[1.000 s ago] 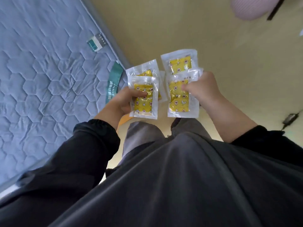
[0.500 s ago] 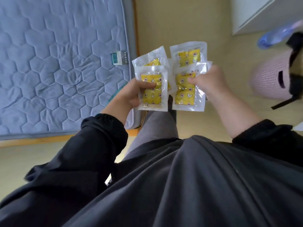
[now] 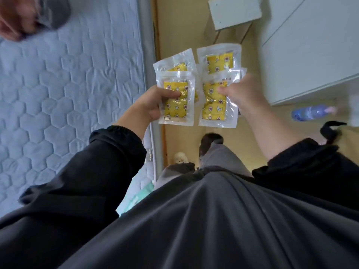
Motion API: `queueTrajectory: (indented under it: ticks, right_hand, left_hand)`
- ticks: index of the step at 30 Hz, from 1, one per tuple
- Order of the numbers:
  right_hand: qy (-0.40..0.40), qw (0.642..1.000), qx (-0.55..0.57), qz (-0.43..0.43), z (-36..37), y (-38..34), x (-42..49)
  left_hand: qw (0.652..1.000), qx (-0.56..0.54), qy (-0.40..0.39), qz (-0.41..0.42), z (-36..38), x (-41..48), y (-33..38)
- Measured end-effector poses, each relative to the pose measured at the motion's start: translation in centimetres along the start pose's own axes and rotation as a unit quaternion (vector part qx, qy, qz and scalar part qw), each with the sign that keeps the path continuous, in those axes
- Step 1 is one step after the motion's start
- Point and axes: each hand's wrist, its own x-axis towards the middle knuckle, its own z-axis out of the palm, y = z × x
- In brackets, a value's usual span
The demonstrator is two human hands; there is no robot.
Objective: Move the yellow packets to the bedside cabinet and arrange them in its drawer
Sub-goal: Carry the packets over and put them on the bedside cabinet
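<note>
Both hands carry yellow packets in clear plastic sleeves at chest height. My left hand (image 3: pixel 153 102) grips two overlapping packets (image 3: pixel 175 100), thumb pressed on the front one. My right hand (image 3: pixel 240 92) holds two more packets (image 3: pixel 214 102), one fanned out above the other (image 3: pixel 219 62). The two bundles sit side by side, nearly touching, above the gap between bed and floor. A small white cabinet (image 3: pixel 235 11) stands ahead at the top, beside a larger white unit (image 3: pixel 310 51). No drawer is visible.
A grey quilted mattress (image 3: pixel 68 84) fills the left, its wooden frame edge (image 3: pixel 158 45) running beside my path. A blue plastic bottle (image 3: pixel 310 112) and a black item (image 3: pixel 330 131) lie on the yellow floor at right. A blurred grey and pink object (image 3: pixel 29 14) lies at top left.
The view has swung round: the mattress edge now runs straight ahead, and white furniture has come into sight at top right. Both hands keep the same grip on the packets.
</note>
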Motion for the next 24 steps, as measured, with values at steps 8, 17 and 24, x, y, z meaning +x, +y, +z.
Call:
queueTrajectory:
  ticks: [8,17,24]
  right_hand:
    - [-0.016,0.999,-0.007,-0.049,-3.5,-14.5,16.1]
    - [-0.014,0.995,-0.02,-0.092,-5.4,-31.8,29.7]
    - [-0.005,0.996,-0.004,-0.094,0.1,-44.9,41.0]
  left_hand:
    - [0.999,-0.022,0.012,0.045,3.7,12.6,16.1]
    - [0.996,-0.04,0.002,0.08,4.9,21.7,34.2]
    - [0.996,0.001,0.018,0.086,0.3,31.8,50.2]
